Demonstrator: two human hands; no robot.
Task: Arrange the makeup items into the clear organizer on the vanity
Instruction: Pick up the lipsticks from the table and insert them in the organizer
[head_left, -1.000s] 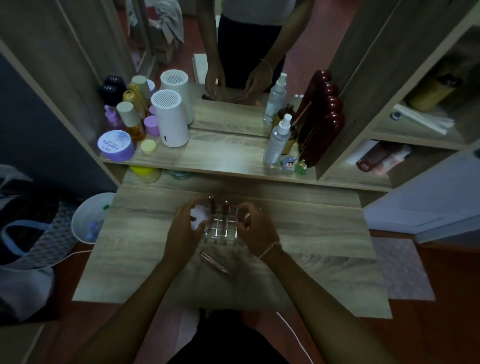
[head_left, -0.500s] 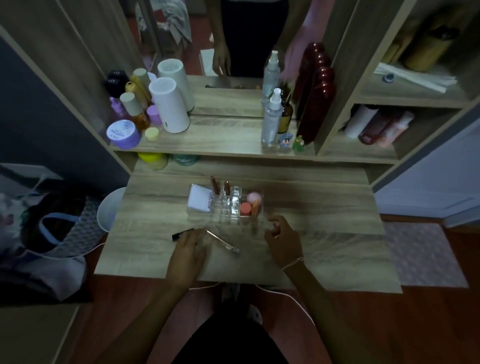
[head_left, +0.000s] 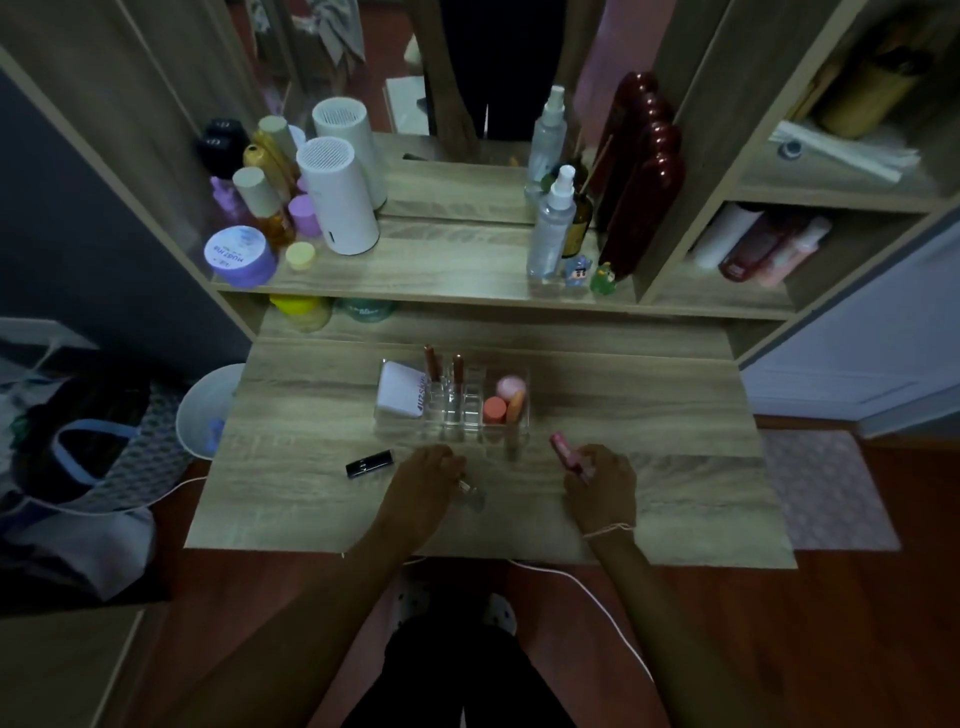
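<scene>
The clear organizer (head_left: 470, 415) stands in the middle of the vanity top. It holds a white compact (head_left: 400, 391) at the left, two upright lip tubes (head_left: 442, 366) in the middle slots, and pink and orange items (head_left: 504, 400) at the right. My right hand (head_left: 602, 483) is closed around a pink tube (head_left: 566, 453), just right of the organizer's front. My left hand (head_left: 423, 480) rests on a slim silvery tube (head_left: 470, 491) lying on the top. A black lipstick (head_left: 370, 463) lies left of that hand.
The vanity shelf (head_left: 441, 280) behind carries a white cylinder (head_left: 337, 202), bottles, a purple jar (head_left: 239, 257) and a spray bottle (head_left: 550, 223). A mirror stands behind. A white bin (head_left: 205, 410) and a bag (head_left: 88, 457) sit on the floor at left. A cable (head_left: 587, 597) hangs off the front edge.
Both hands drew back from the organizer to the front of the top. My right hand picked up the pink tube. My left hand settled onto the silvery tube.
</scene>
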